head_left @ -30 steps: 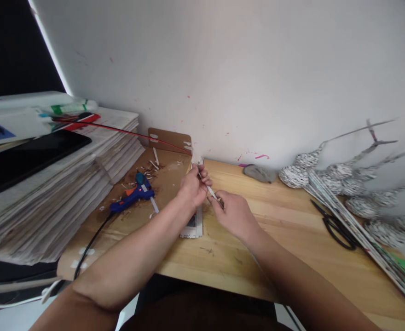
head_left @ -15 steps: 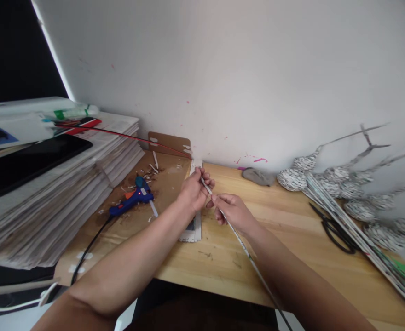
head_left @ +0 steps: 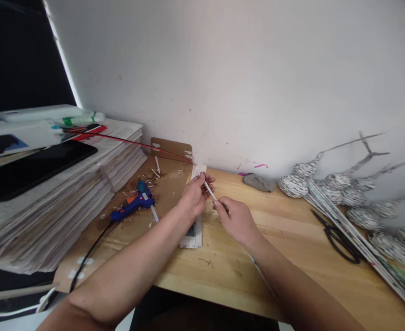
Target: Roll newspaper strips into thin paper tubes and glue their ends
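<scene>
A thin rolled newspaper stick (head_left: 210, 189) runs between my two hands, slanting down to the right. Near its upper end, my left hand (head_left: 194, 196) pinches it between thumb and fingers. My right hand (head_left: 235, 218) is closed around it a little lower, and the rest of the stick passes beneath my right forearm, mostly hidden. Under my left hand and wrist lies a strip of newspaper (head_left: 198, 236), partly covered. Left of my hands a blue glue gun (head_left: 133, 205) rests on a brown cardboard sheet (head_left: 170, 184), a glue stick jutting from its back.
A tall stack of newsprint (head_left: 116, 158) at left carries a black phone (head_left: 47, 163). At right lie black scissors (head_left: 340, 241), a bundle of paper sticks (head_left: 352, 234) and several woven paper gourds (head_left: 294, 185) with twig stems. A grey pouch-like thing (head_left: 257, 182) sits by the wall.
My right hand has turned over, its back now facing up, and grips the stick slightly farther from my left hand. The whole view has shifted a little.
</scene>
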A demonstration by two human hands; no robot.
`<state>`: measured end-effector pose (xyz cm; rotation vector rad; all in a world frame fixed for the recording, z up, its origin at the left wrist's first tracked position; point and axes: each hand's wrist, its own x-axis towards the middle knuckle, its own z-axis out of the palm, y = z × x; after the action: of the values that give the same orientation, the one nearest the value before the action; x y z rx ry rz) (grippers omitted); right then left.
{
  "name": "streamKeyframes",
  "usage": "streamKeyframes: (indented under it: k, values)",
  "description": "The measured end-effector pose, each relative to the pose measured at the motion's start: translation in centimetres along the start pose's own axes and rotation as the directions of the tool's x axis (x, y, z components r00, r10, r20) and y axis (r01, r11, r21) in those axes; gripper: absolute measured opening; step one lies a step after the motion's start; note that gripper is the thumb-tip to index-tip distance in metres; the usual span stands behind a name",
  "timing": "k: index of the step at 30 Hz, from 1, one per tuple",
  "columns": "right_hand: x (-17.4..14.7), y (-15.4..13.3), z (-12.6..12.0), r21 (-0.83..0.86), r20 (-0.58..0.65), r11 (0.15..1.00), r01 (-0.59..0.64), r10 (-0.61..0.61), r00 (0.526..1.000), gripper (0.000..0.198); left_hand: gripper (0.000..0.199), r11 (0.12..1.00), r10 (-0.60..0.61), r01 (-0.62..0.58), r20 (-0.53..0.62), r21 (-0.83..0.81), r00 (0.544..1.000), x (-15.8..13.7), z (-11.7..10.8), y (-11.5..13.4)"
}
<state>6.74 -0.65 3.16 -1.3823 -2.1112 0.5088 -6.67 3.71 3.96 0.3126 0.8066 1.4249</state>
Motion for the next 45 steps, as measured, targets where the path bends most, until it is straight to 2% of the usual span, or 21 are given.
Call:
streamKeyframes:
  k: [3,6,8,9,11,15,17,19,22,24,26,30,31,32,33,37,39,40,42,43,45]
  values:
    - [0.0,0.2,-0.3,0.279,0.156,0.942,-0.186,0.146,0.977,0.036,0.016,1.000,-0.025,0.025,0.008,0.011,1.000,0.3,-0.1,0.4]
    - [-0.1,0.6,-0.8,0.597,0.416,0.667,-0.446,0.218,0.883,0.038,0.014,0.997,-0.081,0.079,0.084,0.024,0.993,0.5,-0.2,0.9]
    - [-0.1,1.0,-1.2,0.690,0.523,0.481,-0.541,0.186,0.832,0.037,0.014,0.994,-0.105,0.102,0.140,0.028,0.985,0.6,-0.3,1.1]
    - [-0.1,1.1,-1.3,0.708,0.546,0.430,-0.561,0.171,0.820,0.037,0.013,0.994,-0.107,0.104,0.162,0.028,0.981,0.6,-0.4,1.1]
    - [-0.1,1.1,-1.4,0.705,0.539,0.443,-0.553,0.172,0.825,0.037,0.012,0.995,-0.100,0.097,0.193,0.028,0.976,0.7,-0.6,0.9]
    - [0.6,0.6,-1.0,0.625,0.358,0.674,-0.394,0.202,0.912,0.038,0.007,0.996,-0.092,0.084,0.224,0.042,0.970,0.7,-0.9,0.5]
    - [1.0,0.4,-0.7,0.621,0.306,0.703,-0.347,0.190,0.933,0.039,0.008,0.995,-0.096,0.087,0.227,0.048,0.969,0.6,-0.9,0.5]
    - [1.2,0.4,-0.5,0.687,0.358,0.609,-0.395,0.189,0.914,0.038,0.008,0.994,-0.106,0.097,0.231,0.052,0.967,0.5,-0.8,0.6]
    - [1.1,0.4,-0.4,0.784,0.523,0.312,-0.536,0.133,0.842,0.034,0.008,0.991,-0.132,0.124,0.244,0.048,0.961,0.4,-0.7,0.6]
    - [0.8,0.5,-0.4,0.791,0.572,0.205,-0.577,0.086,0.815,0.034,0.008,0.990,-0.143,0.139,0.249,0.034,0.958,0.4,-0.6,0.6]
    - [0.6,0.4,-0.4,0.782,0.555,0.262,-0.566,0.122,0.823,0.036,0.011,0.991,-0.136,0.135,0.254,0.020,0.958,0.3,-0.6,0.5]
    - [0.4,0.2,-0.6,0.668,0.320,0.638,-0.383,0.219,0.922,0.041,0.018,0.994,-0.106,0.106,0.269,0.013,0.957,0.1,-0.4,0.5]
    - [0.5,0.1,-0.7,0.644,0.276,0.684,-0.344,0.212,0.937,0.041,0.019,0.994,-0.106,0.107,0.273,0.013,0.956,0.0,-0.3,0.5]
    - [0.5,0.1,-0.8,0.651,0.273,0.680,-0.338,0.205,0.940,0.040,0.020,0.994,-0.110,0.111,0.275,0.015,0.955,-0.1,-0.2,0.5]
    - [0.5,0.1,-1.0,0.688,0.316,0.626,-0.366,0.195,0.928,0.039,0.021,0.993,-0.115,0.116,0.278,0.015,0.954,-0.2,-0.1,0.6]
    - [0.5,0.1,-1.4,0.779,0.604,0.224,-0.586,-0.013,0.797,0.035,0.022,0.990,-0.132,0.138,0.293,0.003,0.947,-0.5,0.0,0.7]
    - [0.4,0.1,-1.4,0.766,0.631,0.199,-0.611,-0.057,0.773,0.036,0.020,0.990,-0.133,0.140,0.293,-0.002,0.947,-0.4,0.0,0.7]
    - [0.4,0.1,-1.4,0.763,0.618,0.253,-0.595,-0.017,0.786,0.037,0.019,0.991,-0.128,0.134,0.288,-0.004,0.949,-0.4,0.0,0.7]
    - [0.3,0.0,-1.3,0.713,0.518,0.483,-0.508,0.125,0.846,0.040,0.017,0.994,-0.103,0.110,0.274,-0.011,0.956,-0.2,-0.1,0.6]
    - [0.3,-0.1,-1.3,0.647,0.413,0.635,-0.423,0.175,0.894,0.041,0.017,0.995,-0.090,0.097,0.268,-0.013,0.959,-0.1,-0.2,0.6]
    - [0.3,-0.2,-1.4,0.428,0.169,0.880,-0.207,0.147,0.975,0.038,0.018,0.997,-0.074,0.080,0.262,-0.013,0.962,0.0,-0.3,0.5]
